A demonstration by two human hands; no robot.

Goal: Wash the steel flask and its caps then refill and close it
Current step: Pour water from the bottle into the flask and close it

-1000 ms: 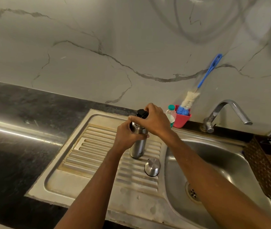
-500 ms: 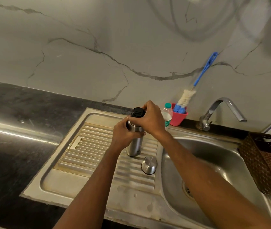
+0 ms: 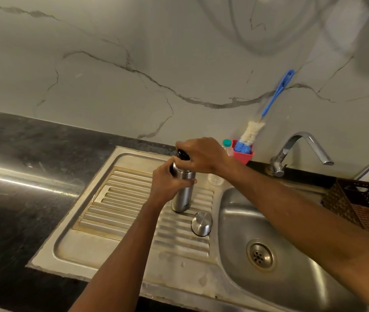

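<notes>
The steel flask point(image 3: 183, 197) stands upright on the ribbed drainboard point(image 3: 125, 199) of the sink. My left hand point(image 3: 167, 183) is wrapped around the flask's upper body. My right hand point(image 3: 201, 156) grips the black inner cap point(image 3: 182, 154) on the flask's mouth from above. The steel outer cap point(image 3: 201, 222) lies on the drainboard just right of the flask's base, near the basin edge.
The sink basin point(image 3: 291, 221) with its drain point(image 3: 261, 255) lies to the right, the tap point(image 3: 300, 149) behind it. A red cup point(image 3: 244, 155) holds a blue-handled bottle brush point(image 3: 271, 104); a small clear plastic bottle point(image 3: 226, 145) stands beside it. A brown basket point(image 3: 363, 206) sits far right. Black counter point(image 3: 21, 154) on the left.
Both hands stay on the flask and the black cap; my right hand's grip on the cap has shifted slightly. The view has drifted a little.
</notes>
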